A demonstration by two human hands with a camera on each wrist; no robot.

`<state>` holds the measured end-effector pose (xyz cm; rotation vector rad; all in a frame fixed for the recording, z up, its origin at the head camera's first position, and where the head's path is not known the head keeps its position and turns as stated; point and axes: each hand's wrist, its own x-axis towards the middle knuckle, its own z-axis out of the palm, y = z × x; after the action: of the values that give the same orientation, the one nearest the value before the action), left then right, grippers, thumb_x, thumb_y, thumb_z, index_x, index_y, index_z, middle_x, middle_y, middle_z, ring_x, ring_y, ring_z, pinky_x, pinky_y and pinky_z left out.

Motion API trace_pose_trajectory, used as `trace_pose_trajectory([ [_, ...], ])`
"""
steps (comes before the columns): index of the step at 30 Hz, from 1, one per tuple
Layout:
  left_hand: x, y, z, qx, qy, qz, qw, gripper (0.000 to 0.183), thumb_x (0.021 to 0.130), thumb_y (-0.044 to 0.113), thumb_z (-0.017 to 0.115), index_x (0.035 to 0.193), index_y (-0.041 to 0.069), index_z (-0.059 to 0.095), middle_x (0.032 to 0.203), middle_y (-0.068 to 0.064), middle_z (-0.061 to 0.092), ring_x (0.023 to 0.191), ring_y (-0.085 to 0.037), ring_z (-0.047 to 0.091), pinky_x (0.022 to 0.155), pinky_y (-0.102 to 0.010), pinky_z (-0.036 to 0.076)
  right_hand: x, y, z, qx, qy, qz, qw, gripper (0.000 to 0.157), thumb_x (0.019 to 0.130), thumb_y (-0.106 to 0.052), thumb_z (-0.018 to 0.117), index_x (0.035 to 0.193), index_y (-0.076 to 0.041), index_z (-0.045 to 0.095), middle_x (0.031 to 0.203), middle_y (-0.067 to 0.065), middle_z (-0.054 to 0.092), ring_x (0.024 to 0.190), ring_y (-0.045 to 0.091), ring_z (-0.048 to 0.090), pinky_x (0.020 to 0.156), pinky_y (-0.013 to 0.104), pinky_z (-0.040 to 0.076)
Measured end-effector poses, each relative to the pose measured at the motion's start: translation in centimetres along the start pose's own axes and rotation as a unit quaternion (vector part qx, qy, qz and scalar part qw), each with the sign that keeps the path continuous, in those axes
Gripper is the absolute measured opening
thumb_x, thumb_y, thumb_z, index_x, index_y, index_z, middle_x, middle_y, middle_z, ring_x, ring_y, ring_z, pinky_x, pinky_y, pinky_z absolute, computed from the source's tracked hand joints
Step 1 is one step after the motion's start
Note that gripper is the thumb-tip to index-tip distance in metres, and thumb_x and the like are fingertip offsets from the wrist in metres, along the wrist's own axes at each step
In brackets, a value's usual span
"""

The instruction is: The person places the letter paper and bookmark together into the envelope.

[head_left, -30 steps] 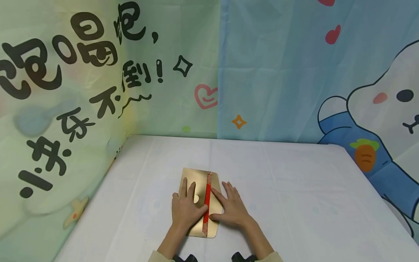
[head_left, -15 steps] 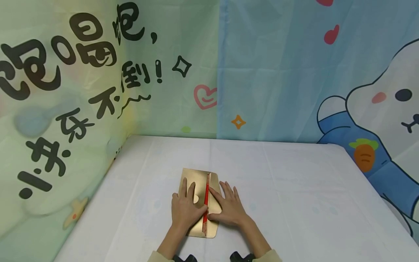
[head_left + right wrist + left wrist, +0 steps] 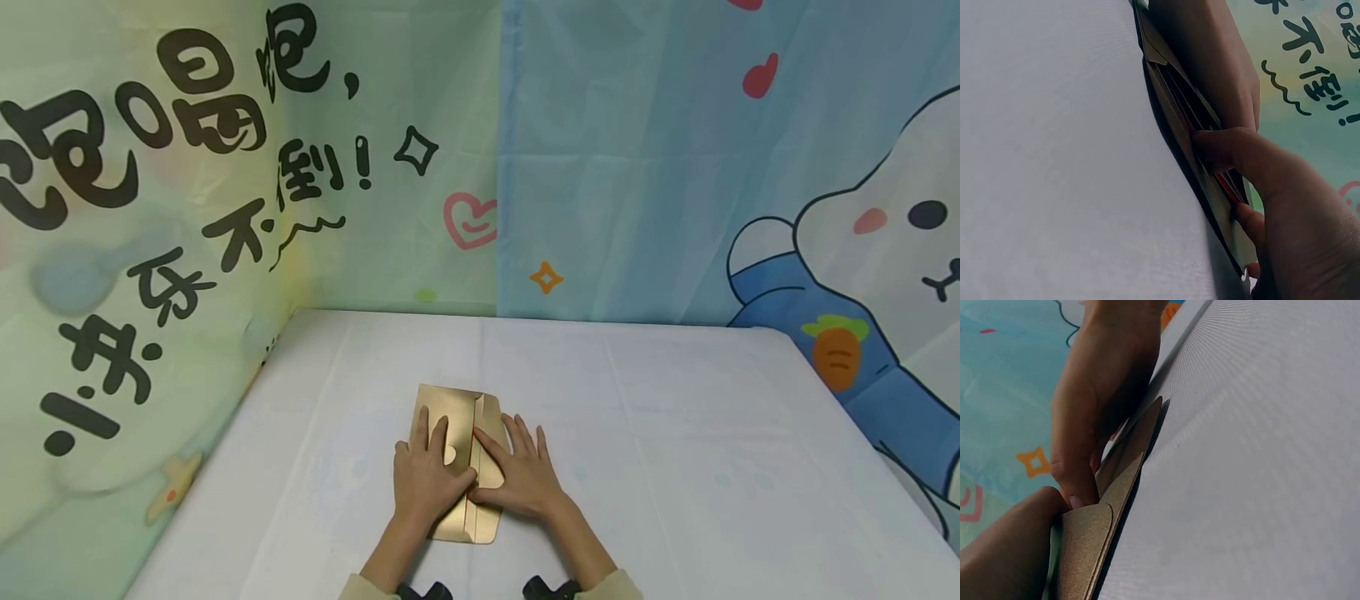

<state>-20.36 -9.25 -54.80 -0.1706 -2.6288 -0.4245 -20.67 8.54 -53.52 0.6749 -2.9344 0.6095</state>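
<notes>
A gold paper envelope (image 3: 453, 397) lies on the white-covered table, its flap folded out to the right. My left hand (image 3: 427, 483) rests on its body, fingers spread and straight, thumb at the opening's edge. My right hand (image 3: 525, 479) reaches over the flap, with index fingertip and thumb touching along the opening. In the right wrist view, a thin red strip (image 3: 1227, 185) shows inside the opening by the right fingers; most of this red piece is hidden inside. The left wrist view shows the envelope's corner (image 3: 1085, 544) beside the left thumb.
The white tablecloth (image 3: 675, 467) spreads around the envelope. Behind the table and along its left side hang printed curtains (image 3: 600, 167) with lettering, hearts and a cartoon animal. Black devices (image 3: 551, 588) sit at the wrists.
The red piece has slid left into the envelope, from a wide band to out of sight in the head view. My right hand has moved slightly left with it; the left hand stays put.
</notes>
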Motion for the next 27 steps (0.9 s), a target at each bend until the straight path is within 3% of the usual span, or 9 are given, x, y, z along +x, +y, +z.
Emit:
trace_pose_trajectory([
  [27, 0.06, 0.15, -0.13, -0.008, -0.006, -0.008, 0.9999, 0.080, 0.059, 0.053, 0.063, 0.127, 0.012, 0.055, 0.141, -0.019, 0.038, 0.059, -0.029, 0.041, 0.055, -0.032, 0.035, -0.05, -0.15, -0.17, -0.002, -0.004, 0.004, 1.000, 0.088, 0.067, -0.068, 0.057, 0.143, -0.028, 0.037, 0.148, 0.019, 0.022, 0.136, 0.039, 0.011, 0.103, 0.060, 0.005],
])
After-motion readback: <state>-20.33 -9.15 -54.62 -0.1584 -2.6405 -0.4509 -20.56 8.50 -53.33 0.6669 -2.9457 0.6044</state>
